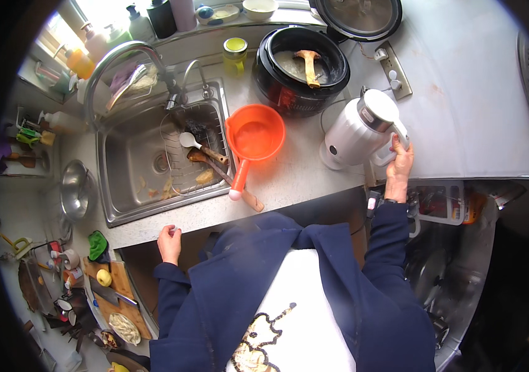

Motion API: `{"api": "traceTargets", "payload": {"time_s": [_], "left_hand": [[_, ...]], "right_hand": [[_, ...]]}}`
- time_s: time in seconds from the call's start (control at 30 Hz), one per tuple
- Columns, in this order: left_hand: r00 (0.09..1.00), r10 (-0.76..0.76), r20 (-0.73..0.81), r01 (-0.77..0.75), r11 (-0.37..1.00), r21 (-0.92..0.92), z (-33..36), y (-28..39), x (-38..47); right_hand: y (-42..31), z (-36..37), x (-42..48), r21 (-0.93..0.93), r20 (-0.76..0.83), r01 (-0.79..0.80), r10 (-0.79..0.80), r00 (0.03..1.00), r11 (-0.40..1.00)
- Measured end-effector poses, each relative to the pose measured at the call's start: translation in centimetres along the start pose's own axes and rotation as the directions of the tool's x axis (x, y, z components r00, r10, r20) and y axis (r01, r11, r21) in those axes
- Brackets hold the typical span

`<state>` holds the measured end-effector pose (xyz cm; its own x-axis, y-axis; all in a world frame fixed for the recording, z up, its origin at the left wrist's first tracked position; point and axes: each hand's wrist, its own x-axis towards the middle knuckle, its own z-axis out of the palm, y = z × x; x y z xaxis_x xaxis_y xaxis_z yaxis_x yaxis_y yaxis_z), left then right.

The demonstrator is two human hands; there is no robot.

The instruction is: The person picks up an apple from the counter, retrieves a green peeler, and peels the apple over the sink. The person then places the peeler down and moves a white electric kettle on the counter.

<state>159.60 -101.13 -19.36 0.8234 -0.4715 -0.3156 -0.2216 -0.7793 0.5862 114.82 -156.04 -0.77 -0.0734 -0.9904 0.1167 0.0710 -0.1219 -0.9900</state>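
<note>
My right hand (400, 158) grips the handle of a white electric kettle (353, 129) with a steel collar and a white lid. The kettle's lower end is at a round white base (331, 157) on the counter; I cannot tell whether it rests there. My left hand (169, 242) is by the counter's front edge, left of my body, fingers loosely curled and holding nothing. Between the hands, an orange plastic ladle (257, 135) lies across the sink's right rim. Behind the kettle stands a black electric pressure cooker (301, 95), lid raised, with a bone-like piece (310, 67) sticking up inside.
A steel sink (139, 149) holds a wire rack, a white spoon (190, 140) and food scraps. A wooden handle (252, 201) juts over the counter edge. At left, a cleaver (106, 293) lies on a cutting board (129, 283). A power strip (394, 69) sits behind the kettle.
</note>
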Motion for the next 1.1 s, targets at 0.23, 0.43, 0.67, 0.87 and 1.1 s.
{"api": "traceTargets", "payload": {"time_s": [0.23, 0.43, 0.67, 0.87, 1.1], "left_hand": [[0.999, -0.007, 0.044, 0.004, 0.998, 0.064, -0.7, 0.2, -0.1], [0.999, 0.01, 0.05, -0.015, 0.995, 0.099, -0.8, 0.6, -0.2], [0.996, -0.006, 0.093, -0.01, 0.985, 0.173, -0.6, 0.6, 0.9], [0.993, -0.045, 0.112, 0.022, 0.981, 0.194, -0.4, 1.3, 1.8], [0.987, -0.058, 0.153, 0.022, 0.974, 0.225, -0.2, 1.9, 2.9]], "right_hand": [[4.5, -2.6, -4.7, 0.157, -0.124, -0.016, 0.036, 0.992, 0.987], [5.0, -4.2, -8.0, 0.194, -0.13, -0.024, 0.05, 0.99, 0.981], [4.8, -4.1, -10.0, 0.143, -0.065, -0.009, 0.019, 0.998, 0.99], [5.1, -3.8, -10.9, 0.047, -0.059, 0.0, 0.002, 0.998, 0.999], [5.3, -4.3, -11.2, -0.014, -0.033, -0.022, 0.021, 0.999, 1.0]]}}
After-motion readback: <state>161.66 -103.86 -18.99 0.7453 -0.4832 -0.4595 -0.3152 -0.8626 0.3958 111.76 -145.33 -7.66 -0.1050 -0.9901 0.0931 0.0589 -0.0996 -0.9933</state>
